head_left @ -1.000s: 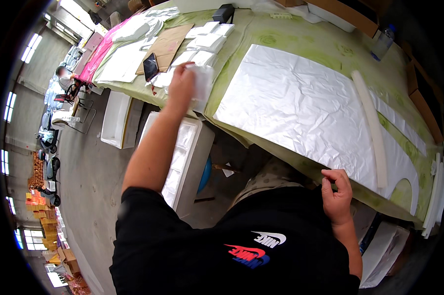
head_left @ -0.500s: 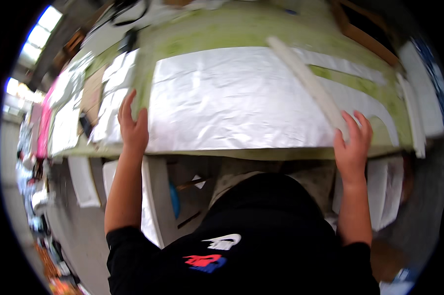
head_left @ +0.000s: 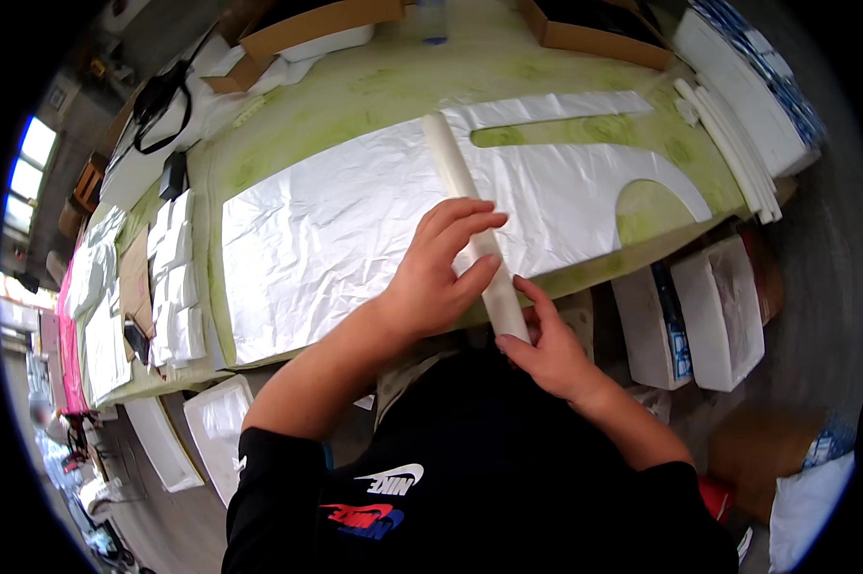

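Observation:
A long off-white rod [head_left: 448,158] lies slantwise over a shiny white plastic sheet [head_left: 326,230], its near end reaching past the table edge toward my body. The sheet is spread flat, slightly wrinkled, with a long slot and a rounded cut-out on its right side; it looks like a plastic apron. My left hand [head_left: 441,263] rests across the rod's middle, fingers and thumb curled on it. At the near end, my right hand [head_left: 551,349] holds the rod between thumb and fingers.
Folded white plastic packs [head_left: 178,277] lie at the table's left, beside a black box-shaped object [head_left: 173,176]. Cardboard boxes [head_left: 594,36] stand along the back. More white rods [head_left: 732,148] lie at the right edge, next to a white foam box [head_left: 747,91]. White bins [head_left: 723,311] sit below.
Both hands, apart before, have come together on the rod. The rod has shifted left and stands steeper in view. My view has turned, showing more of the table's right side.

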Demonstrator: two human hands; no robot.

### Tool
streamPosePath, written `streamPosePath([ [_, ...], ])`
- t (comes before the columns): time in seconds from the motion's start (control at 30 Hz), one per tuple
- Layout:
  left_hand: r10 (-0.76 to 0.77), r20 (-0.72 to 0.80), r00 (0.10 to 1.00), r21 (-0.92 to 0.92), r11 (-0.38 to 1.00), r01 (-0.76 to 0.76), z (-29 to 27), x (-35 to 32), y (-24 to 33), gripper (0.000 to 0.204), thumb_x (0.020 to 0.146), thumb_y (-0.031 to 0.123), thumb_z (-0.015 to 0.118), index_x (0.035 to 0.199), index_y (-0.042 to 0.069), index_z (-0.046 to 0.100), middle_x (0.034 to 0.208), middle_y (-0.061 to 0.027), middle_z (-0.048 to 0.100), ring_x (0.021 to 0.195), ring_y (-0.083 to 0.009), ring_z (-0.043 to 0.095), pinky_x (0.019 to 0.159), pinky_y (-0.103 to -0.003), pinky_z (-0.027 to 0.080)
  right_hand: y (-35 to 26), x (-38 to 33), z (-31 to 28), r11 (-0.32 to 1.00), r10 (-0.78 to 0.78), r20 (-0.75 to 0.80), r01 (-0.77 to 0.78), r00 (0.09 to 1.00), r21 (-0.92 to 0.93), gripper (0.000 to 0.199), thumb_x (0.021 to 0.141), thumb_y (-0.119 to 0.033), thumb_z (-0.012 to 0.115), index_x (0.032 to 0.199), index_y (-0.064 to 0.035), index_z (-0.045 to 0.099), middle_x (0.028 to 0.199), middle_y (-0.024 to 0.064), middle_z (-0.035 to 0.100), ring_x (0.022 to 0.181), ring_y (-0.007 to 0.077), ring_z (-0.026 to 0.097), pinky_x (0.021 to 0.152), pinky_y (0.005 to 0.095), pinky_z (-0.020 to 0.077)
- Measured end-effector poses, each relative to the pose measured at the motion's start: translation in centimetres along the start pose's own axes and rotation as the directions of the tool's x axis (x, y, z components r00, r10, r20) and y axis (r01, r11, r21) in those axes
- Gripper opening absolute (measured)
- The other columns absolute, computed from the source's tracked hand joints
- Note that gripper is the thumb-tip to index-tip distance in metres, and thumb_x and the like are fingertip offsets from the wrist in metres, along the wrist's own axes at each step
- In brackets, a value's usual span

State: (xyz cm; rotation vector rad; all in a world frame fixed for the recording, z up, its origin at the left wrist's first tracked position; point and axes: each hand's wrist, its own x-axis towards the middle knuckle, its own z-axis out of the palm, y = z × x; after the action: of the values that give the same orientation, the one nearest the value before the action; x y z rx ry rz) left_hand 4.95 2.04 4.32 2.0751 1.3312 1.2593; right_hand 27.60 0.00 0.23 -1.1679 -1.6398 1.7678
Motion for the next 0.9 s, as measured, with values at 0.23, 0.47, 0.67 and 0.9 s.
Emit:
streamPosePath([
  [0.23, -0.275, 0.444, 0.853, 0.226, 0.955, 0.19, 7.2, 9.9, 0.7, 0.044, 0.088, 0.034, 0.075, 0.123, 0.008, 0.069, 0.123, -0.0161, 0.067, 0.112, -0.0329, 0.066, 0.097, -0.041, 0.053, 1.2, -0.2, -1.9, 0.988, -0.117, -0.068, 0.123, 0.991, 0.097, 0.069, 0.097, -0.021, 0.071, 0.153, -0.0013, 0.036, 0.111, 0.0101, 0.061, 0.086, 0.0111, 0.061, 0.077, 0.0275, 0.0515],
  [0.47, -0.4, 0.486, 0.777, 0.368, 0.9, 0.234, 12.0, 12.4, -2.1, 0.035, 0.087, 0.035, 0.074, 0.108, 0.006, 0.072, 0.11, -0.0131, 0.072, 0.101, -0.03, 0.07, 0.089, -0.04, 0.055, 2.5, -1.3, -4.0, 0.946, 0.01, -0.155, 0.041, 0.988, 0.322, 0.052, 0.101, -0.015, 0.065, 0.147, -0.0014, 0.045, 0.107, 0.0047, 0.06, 0.083, 0.0081, 0.059, 0.076, 0.0241, 0.0518],
  [0.67, -0.486, 0.478, 0.732, 0.387, 0.864, 0.321, 12.1, 13.2, -2.6, 0.03, 0.088, 0.031, 0.072, 0.103, 0.005, 0.072, 0.102, -0.0119, 0.073, 0.095, -0.0287, 0.071, 0.085, -0.038, 0.056, 4.1, -1.1, -6.7, 0.958, -0.085, -0.268, 0.153, 0.96, 0.243, 0.036, 0.1, -0.009, 0.065, 0.134, -0.0019, 0.058, 0.107, 0.0031, 0.061, 0.088, 0.0068, 0.059, 0.077, 0.0228, 0.0511],
  [0.9, -0.314, 0.395, 0.864, 0.421, 0.897, 0.134, 12.8, 11.7, -1.9, 0.031, 0.091, 0.037, 0.067, 0.105, 0.01, 0.073, 0.107, -0.0129, 0.074, 0.103, -0.0311, 0.07, 0.09, -0.041, 0.055, 3.9, 0.5, -9.4, 0.945, -0.283, -0.32, 0.321, 0.904, 0.07, 0.033, 0.101, -0.003, 0.062, 0.133, -0.0025, 0.058, 0.111, 0.0022, 0.062, 0.095, 0.008, 0.058, 0.085, 0.0225, 0.0489],
])
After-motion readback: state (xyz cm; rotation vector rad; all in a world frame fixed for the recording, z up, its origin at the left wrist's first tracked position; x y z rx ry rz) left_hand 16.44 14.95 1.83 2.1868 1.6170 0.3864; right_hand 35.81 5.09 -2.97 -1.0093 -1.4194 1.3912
